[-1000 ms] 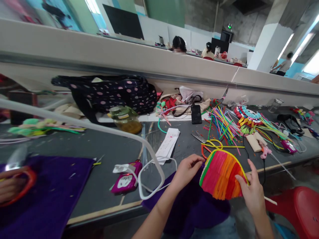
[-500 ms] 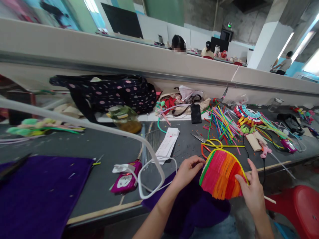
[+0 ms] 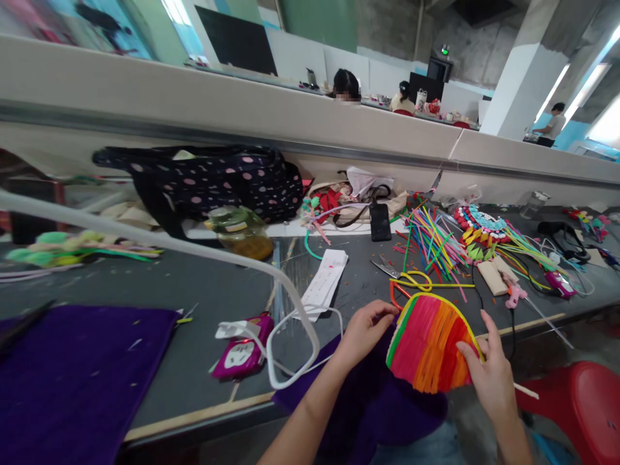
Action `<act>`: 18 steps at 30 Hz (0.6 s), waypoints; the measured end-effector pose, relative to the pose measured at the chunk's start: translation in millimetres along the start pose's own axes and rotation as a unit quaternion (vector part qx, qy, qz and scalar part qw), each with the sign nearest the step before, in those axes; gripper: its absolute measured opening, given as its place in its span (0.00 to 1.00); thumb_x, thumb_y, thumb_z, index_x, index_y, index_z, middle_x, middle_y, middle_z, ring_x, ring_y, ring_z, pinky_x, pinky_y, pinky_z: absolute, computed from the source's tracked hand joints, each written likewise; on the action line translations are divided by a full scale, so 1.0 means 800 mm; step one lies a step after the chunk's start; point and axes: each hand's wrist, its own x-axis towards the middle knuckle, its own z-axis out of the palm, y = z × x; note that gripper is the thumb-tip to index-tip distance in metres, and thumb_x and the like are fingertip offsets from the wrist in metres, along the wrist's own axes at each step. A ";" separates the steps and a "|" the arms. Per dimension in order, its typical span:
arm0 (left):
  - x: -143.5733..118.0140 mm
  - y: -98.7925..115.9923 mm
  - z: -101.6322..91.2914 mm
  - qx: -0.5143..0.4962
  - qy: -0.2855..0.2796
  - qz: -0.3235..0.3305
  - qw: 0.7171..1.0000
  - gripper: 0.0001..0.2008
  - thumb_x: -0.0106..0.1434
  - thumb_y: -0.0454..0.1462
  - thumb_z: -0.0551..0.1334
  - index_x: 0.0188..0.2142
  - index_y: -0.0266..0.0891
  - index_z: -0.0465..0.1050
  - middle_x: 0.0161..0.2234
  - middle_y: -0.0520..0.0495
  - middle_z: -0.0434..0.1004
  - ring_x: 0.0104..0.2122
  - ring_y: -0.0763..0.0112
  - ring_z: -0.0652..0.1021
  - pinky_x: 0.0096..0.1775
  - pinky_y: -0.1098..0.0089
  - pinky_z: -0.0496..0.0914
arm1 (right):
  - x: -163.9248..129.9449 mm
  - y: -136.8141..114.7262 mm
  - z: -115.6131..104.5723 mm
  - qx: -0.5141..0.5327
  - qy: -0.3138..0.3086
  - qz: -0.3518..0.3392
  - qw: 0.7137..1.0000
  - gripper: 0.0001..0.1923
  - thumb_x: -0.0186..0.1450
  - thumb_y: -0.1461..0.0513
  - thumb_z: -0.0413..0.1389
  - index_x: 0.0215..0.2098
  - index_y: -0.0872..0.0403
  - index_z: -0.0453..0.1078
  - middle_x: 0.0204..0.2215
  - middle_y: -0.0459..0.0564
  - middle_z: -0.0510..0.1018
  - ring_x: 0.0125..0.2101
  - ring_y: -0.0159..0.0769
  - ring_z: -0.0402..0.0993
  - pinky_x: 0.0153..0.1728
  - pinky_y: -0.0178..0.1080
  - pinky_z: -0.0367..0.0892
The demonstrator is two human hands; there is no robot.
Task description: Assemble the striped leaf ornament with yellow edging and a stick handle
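A fan-shaped pipe-cleaner piece [image 3: 429, 342], striped green, pink, orange and red with a yellow border along its top, is held up over my lap. My right hand [image 3: 491, 368] grips its right edge, thumb in front and the other fingers mostly behind; a pale stick end juts out beyond the hand. At the upper left corner, the fingers of my left hand [image 3: 371, 326] are pinched together on the edge; the exact contact is partly hidden. Just behind the piece lie scissors [image 3: 401, 297] with orange handles and a bent yellow pipe cleaner [image 3: 421, 282]. Purple cloth [image 3: 358, 394] covers my lap.
Loose pipe cleaners [image 3: 436, 242] and a pink glue gun [image 3: 516, 295] lie to the right. A white bent tube [image 3: 285, 284] arches across the left, near a purple box [image 3: 242, 355]. Further back are a glass jar [image 3: 239, 234], a phone [image 3: 380, 223] and a dotted bag [image 3: 217, 181].
The striped piece has tipped slightly, its lower edge now a little lower. Both hands keep nearly the same places and grip.
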 end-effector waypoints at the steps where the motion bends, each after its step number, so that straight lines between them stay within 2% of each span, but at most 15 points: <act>1: 0.002 0.002 -0.001 0.011 0.012 0.006 1.000 0.11 0.59 0.33 0.57 0.34 0.39 0.80 0.34 0.45 0.81 0.35 0.64 0.78 0.38 0.68 0.67 | 0.000 0.000 0.000 -0.005 0.000 0.000 1.000 0.42 0.63 0.41 0.50 0.68 0.53 0.51 0.19 0.38 0.66 0.18 0.35 0.68 0.23 0.33 0.62; 8: 0.013 0.022 0.003 0.029 0.023 0.043 0.998 0.11 0.60 0.33 0.56 0.36 0.40 0.79 0.33 0.47 0.78 0.33 0.66 0.77 0.36 0.69 0.67 | -0.001 -0.003 0.003 -0.020 0.001 -0.023 1.000 0.41 0.65 0.40 0.48 0.68 0.53 0.49 0.22 0.41 0.70 0.21 0.38 0.72 0.25 0.34 0.64; 18: 0.014 0.024 0.004 0.054 0.020 0.051 0.997 0.12 0.60 0.32 0.57 0.38 0.40 0.79 0.34 0.46 0.78 0.34 0.66 0.76 0.34 0.70 0.66 | -0.006 -0.008 0.005 -0.035 0.000 -0.042 0.999 0.41 0.66 0.41 0.47 0.69 0.54 0.48 0.20 0.41 0.71 0.21 0.39 0.73 0.24 0.34 0.63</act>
